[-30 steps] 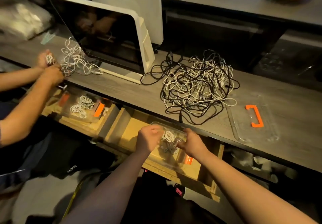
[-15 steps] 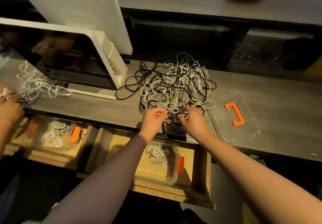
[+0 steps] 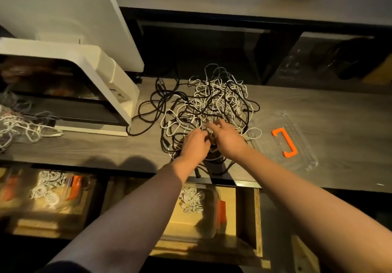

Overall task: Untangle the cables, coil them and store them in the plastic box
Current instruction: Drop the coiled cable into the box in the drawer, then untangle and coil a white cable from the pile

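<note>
Reaching into the cable pile (image 3: 212,105) on the tabletop (image 3: 318,107), left hand (image 3: 194,145) pinched cables; right hand (image 3: 228,139) spread open.

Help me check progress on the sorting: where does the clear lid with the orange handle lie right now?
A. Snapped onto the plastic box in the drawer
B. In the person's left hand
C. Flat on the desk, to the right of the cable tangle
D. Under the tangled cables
C: the clear lid with the orange handle lies flat on the desk, right of the cable tangle, while the plastic box in the drawer stands open.
</note>
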Tool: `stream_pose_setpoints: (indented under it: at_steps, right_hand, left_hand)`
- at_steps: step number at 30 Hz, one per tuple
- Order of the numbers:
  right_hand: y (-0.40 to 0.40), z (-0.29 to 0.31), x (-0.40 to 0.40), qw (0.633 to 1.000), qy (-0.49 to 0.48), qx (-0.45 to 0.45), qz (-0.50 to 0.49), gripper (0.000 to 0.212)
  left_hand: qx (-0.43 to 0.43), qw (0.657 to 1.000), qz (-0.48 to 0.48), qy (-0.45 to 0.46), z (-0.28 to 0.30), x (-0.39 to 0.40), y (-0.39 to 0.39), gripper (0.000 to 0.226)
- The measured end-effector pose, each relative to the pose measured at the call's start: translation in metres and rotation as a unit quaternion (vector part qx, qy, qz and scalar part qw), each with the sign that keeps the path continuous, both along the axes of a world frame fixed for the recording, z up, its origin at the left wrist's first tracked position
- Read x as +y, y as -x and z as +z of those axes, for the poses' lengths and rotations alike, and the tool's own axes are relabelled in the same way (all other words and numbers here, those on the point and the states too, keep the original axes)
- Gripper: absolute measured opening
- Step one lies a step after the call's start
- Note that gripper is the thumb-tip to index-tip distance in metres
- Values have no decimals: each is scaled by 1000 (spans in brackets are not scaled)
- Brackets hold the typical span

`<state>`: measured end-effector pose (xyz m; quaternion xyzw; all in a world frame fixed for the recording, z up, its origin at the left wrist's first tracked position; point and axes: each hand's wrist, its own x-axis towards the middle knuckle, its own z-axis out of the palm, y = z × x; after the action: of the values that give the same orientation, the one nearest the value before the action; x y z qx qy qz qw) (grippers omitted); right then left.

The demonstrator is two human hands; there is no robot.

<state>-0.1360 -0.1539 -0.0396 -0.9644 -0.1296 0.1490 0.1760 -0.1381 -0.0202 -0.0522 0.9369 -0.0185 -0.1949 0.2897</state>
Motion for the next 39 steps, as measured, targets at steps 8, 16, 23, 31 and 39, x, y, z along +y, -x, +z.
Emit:
stream_pose_setpoints:
  at_steps: [8,16,23,31,39]
  right_hand:
    - [-4,20,-11,954,-241,-69,-163,17]
    - [12,68,-11,893,-414,-27,-173,23]
    - [14,76,-37,951,-253,-77,-162,33]
    - [0,119,-47,873,-404,-94,-256,41]
    - [22,171,-32,861,-447,-77,-232,37]
  left_hand:
    - [-152,979,-16,136,31,11,4,18]
    - [-287,945,8,153,72,17,12,17]
    - [-212,932,131,263,109,20,38,18]
    - [-276,907,177,266,123,36,42,15]
    - [-204,925,204,248,84,44,58,50]
